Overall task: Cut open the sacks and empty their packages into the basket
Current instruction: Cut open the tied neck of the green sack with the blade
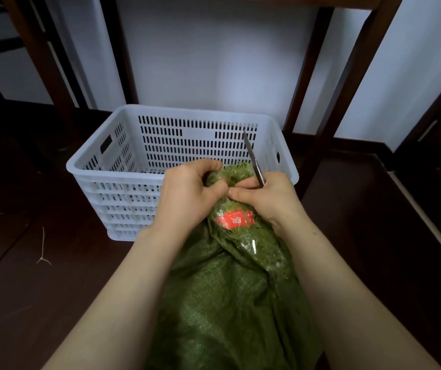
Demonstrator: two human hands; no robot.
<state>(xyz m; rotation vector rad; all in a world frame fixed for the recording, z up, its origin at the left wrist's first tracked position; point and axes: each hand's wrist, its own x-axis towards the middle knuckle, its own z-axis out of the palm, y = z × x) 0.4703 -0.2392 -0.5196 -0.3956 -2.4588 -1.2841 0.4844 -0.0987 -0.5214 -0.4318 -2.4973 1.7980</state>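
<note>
A green woven sack [222, 303] lies on the floor between my forearms, its bunched top raised toward the white slotted basket [102, 180]. My left hand [187, 193] grips the gathered neck of the sack. My right hand [270, 198] holds a knife [252, 158] whose blade points up and away over the basket's rim; its fingers also touch the sack's neck. A clear package with a red label [235, 218] shows at the sack's upper part, just below both hands. The inside of the basket is mostly hidden by its near wall.
Dark wooden floor [40, 263] with loose bits of string lies to the left. Dark wooden furniture legs [347, 76] stand behind the basket against a white wall. A dark skirting edge runs along the right.
</note>
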